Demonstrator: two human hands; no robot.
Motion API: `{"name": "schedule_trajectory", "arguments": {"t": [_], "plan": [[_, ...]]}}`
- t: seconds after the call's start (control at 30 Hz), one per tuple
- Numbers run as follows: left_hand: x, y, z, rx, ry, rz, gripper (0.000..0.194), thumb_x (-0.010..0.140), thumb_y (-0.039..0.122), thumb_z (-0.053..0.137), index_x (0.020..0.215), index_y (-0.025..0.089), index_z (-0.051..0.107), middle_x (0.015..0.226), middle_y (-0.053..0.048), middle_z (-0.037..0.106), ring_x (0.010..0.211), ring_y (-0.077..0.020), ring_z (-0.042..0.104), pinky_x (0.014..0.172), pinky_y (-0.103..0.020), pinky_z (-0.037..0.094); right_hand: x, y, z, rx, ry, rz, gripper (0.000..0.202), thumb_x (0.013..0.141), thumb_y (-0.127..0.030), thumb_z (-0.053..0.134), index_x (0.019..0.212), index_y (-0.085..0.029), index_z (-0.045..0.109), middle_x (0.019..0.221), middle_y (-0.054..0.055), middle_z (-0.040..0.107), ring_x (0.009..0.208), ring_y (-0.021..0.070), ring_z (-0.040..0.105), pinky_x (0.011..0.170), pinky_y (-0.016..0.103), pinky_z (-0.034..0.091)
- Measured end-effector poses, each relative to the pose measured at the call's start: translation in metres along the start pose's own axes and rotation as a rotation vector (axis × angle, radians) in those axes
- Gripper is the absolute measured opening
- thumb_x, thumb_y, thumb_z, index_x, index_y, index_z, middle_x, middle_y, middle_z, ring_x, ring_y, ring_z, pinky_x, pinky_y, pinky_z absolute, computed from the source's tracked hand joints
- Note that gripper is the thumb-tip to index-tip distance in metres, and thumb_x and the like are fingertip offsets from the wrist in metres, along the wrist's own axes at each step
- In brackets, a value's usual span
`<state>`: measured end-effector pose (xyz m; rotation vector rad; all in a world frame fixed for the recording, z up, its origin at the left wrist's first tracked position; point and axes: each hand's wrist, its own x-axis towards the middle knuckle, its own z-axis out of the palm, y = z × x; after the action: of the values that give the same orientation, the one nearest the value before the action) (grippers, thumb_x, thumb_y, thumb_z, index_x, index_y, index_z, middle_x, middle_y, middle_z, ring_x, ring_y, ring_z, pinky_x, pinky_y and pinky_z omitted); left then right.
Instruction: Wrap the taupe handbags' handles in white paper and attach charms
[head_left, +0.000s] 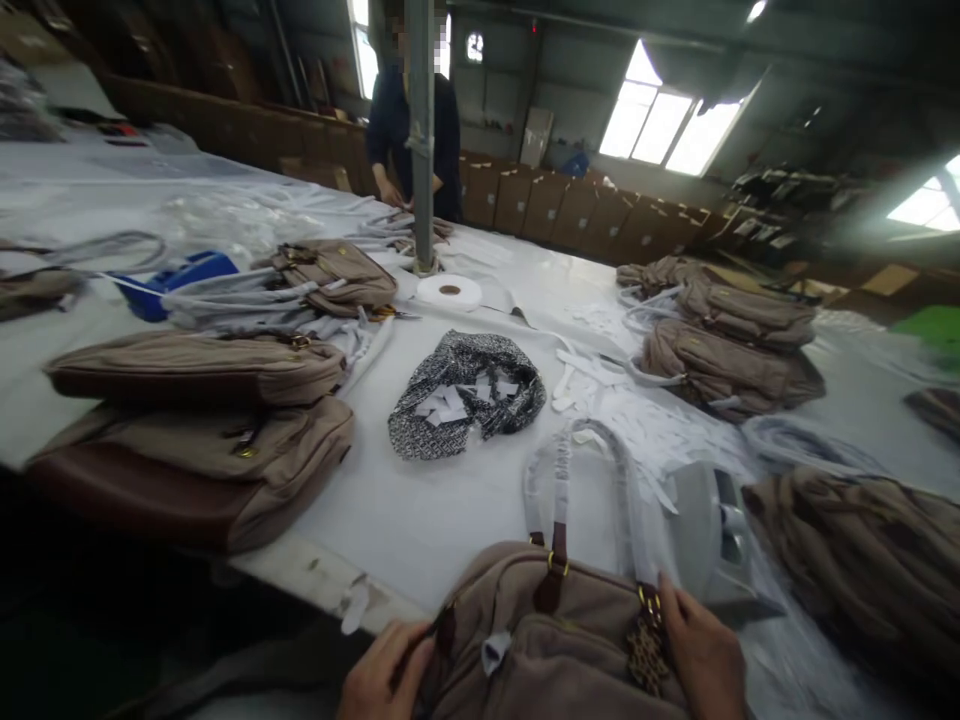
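A taupe handbag [555, 640] with brown leather tabs, gold rings and wrapped handles [621, 480] lies at the table's near edge, its lower part cut off by the frame. My left hand [388, 672] grips the bag's left edge, fingers bent round it. At the right side, my right hand [701, 650] holds the bag beside a gold ring and a leopard-patterned charm [647, 652]. Past the bag sits a bunched black-and-white cloth [469, 395] with small white pieces in it.
Stacked taupe bags stand on the left [195, 440] and right [739, 350]. A grey tape dispenser [705, 530] is close to my right hand. Farther back are a white roll [448, 292], a blue dispenser [176, 285], a metal post [422, 140] and a person [382, 130].
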<state>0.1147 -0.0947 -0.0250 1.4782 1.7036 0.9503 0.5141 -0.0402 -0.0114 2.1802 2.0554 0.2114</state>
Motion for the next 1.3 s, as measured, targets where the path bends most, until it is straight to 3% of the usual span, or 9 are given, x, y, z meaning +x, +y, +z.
{"name": "schedule_trajectory", "arguments": {"t": [0.13,0.3,0.47,0.57,0.67,0.8,0.97,1.17,1.3], "plan": [[0.001,0.007,0.01,-0.348,0.063,-0.315,0.049,0.075,0.053,0.058,0.107,0.017,0.061,0.099,-0.008,0.071,0.095,-0.0233,0.067,0.081,-0.029,0.054,0.005,-0.004,-0.007,0.212,0.04,0.151,0.031,0.084,-0.028,0.044,0.097,-0.025,0.072,0.074,0.007,0.072,0.052,0.02,0.062,0.046,0.026,0.031],[0.004,0.01,0.023,-0.725,-0.103,-0.442,0.065,0.059,0.044,0.076,0.114,0.014,0.058,0.086,-0.008,0.072,0.049,-0.0142,0.061,0.042,-0.023,0.046,0.006,-0.011,-0.018,0.358,0.067,0.272,0.038,0.086,-0.041,0.04,0.077,-0.024,0.074,0.065,0.009,0.071,0.054,0.0215,0.063,0.047,0.025,0.033],[0.016,0.047,0.017,-1.076,-0.3,-0.307,0.05,0.049,0.026,0.084,0.095,0.014,0.069,0.087,-0.009,0.074,0.082,-0.0239,0.068,0.075,-0.03,0.051,0.009,-0.012,-0.026,0.42,0.11,0.257,0.042,0.086,-0.043,0.039,0.07,-0.022,0.072,0.068,0.01,0.072,0.06,0.0231,0.066,0.05,0.026,0.036],[0.028,0.068,0.004,-0.996,-0.315,-0.123,0.042,0.06,0.029,0.078,0.099,0.015,0.069,0.093,-0.008,0.074,0.093,-0.0264,0.066,0.083,-0.034,0.049,0.018,-0.006,-0.035,0.431,0.152,0.293,0.05,0.089,-0.047,0.034,0.069,-0.021,0.072,0.07,0.012,0.072,0.065,0.0248,0.067,0.051,0.027,0.037],[0.043,0.071,-0.003,-0.742,-0.211,-0.014,0.043,0.07,0.032,0.069,0.109,0.015,0.065,0.1,-0.007,0.072,0.098,-0.0254,0.064,0.087,-0.034,0.049,0.024,-0.004,-0.042,0.409,0.225,0.301,0.052,0.091,-0.047,0.033,0.068,-0.019,0.07,0.069,0.012,0.072,0.065,0.0241,0.066,0.051,0.027,0.036],[0.064,0.054,0.006,-0.506,-0.056,-0.031,0.053,0.067,0.038,0.064,0.112,0.009,0.063,0.098,-0.011,0.073,0.091,-0.026,0.066,0.081,-0.034,0.052,0.019,-0.014,-0.035,0.363,0.268,0.205,0.042,0.092,-0.036,0.038,0.071,-0.019,0.07,0.069,0.01,0.071,0.061,0.0198,0.065,0.051,0.025,0.035],[0.08,0.04,0.013,-0.31,0.026,-0.028,0.04,0.068,0.051,0.053,0.075,0.016,0.071,0.078,-0.009,0.074,0.085,-0.0271,0.066,0.08,-0.034,0.049,0.008,-0.024,-0.015,0.287,0.323,0.079,0.02,0.084,-0.015,0.052,0.09,-0.019,0.071,0.069,0.007,0.07,0.054,0.0163,0.062,0.049,0.024,0.032],[0.108,0.051,-0.001,-0.123,0.146,-0.031,0.026,0.064,0.047,0.054,0.061,0.023,0.063,0.065,-0.004,0.067,0.07,-0.0247,0.06,0.069,-0.032,0.043,0.008,-0.032,-0.009,0.249,0.376,0.157,0.027,0.091,-0.02,0.047,0.074,-0.017,0.068,0.062,0.005,0.066,0.055,0.0144,0.061,0.051,0.023,0.032],[0.128,0.062,0.016,-0.166,0.147,-0.114,0.042,0.067,0.058,0.045,0.063,0.019,0.06,0.065,-0.007,0.068,0.06,-0.0241,0.061,0.059,-0.033,0.047,0.011,-0.043,-0.006,0.255,0.404,0.159,0.024,0.09,-0.017,0.05,0.073,-0.018,0.067,0.068,0.004,0.066,0.065,0.0158,0.062,0.056,0.024,0.034]]}}
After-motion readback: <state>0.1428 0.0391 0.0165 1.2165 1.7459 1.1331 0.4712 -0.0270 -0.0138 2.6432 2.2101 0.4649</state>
